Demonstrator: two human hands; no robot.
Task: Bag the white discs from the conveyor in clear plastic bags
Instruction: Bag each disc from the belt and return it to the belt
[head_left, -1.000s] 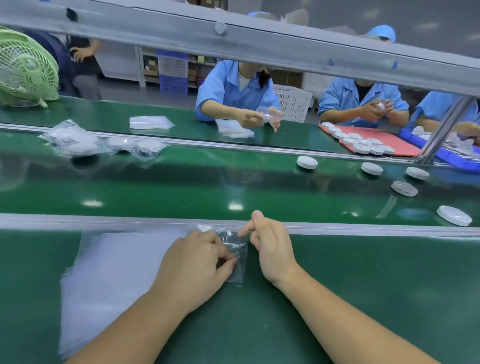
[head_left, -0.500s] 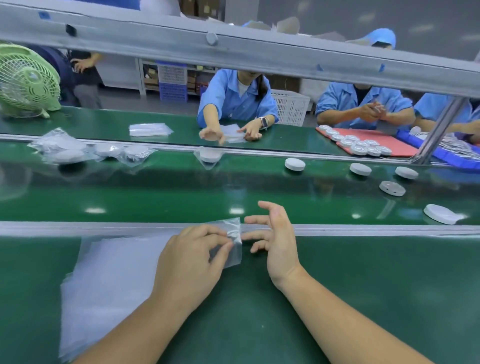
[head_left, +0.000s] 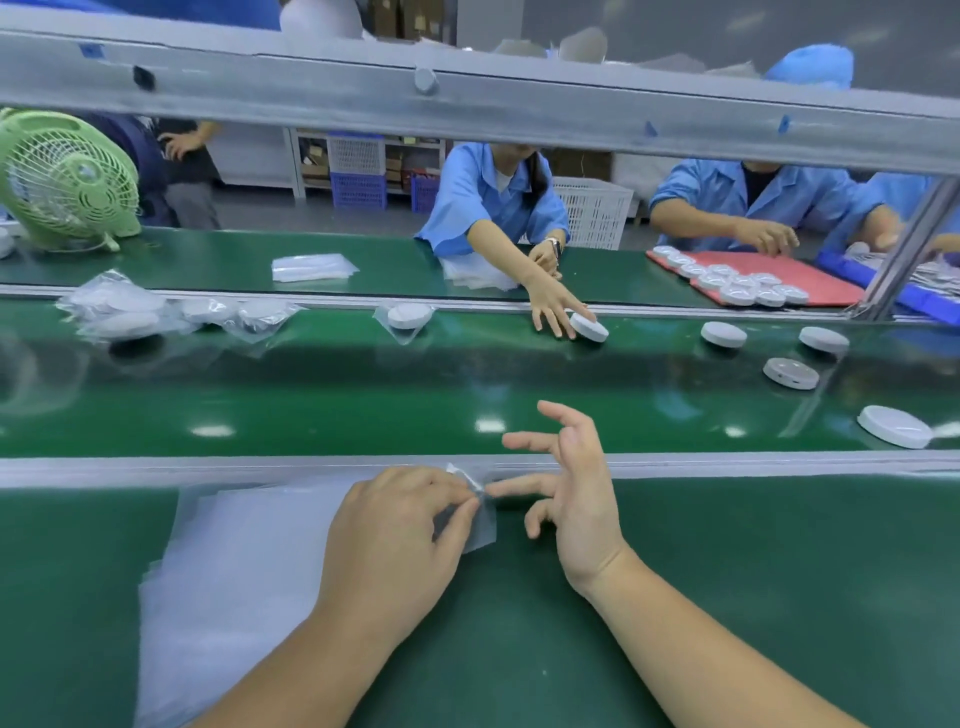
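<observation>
Packing line, mid-shift: our right hand (head_left: 576, 493) has let go of the clear plastic bag (head_left: 480, 527) it pinched a second ago. It now hangs released over the edge rail (head_left: 753, 461), fingers spread and lightly bent, palm turned toward the other hand, one fingertip at the bag's upper corner. Our left hand (head_left: 395, 540) keeps its hold, thumb and fingers curled onto the bag's right edge and raising that corner off the stack of bags (head_left: 234, 571). The stack lies flat under the wrist on the near green surface (head_left: 779, 582).

Across the conveyor (head_left: 363, 395), a worker in blue (head_left: 493, 202), busy with bags half a second ago, has stretched an arm onto the belt. The worker's fingertips tip up a white disc (head_left: 588, 327). Four loose discs (head_left: 723, 333) lie well apart on the belt to the right. One bagged disc (head_left: 410, 316) rides the belt's far edge. A heap of bagged discs (head_left: 124, 312) sits further left, near a green fan (head_left: 67, 176).
</observation>
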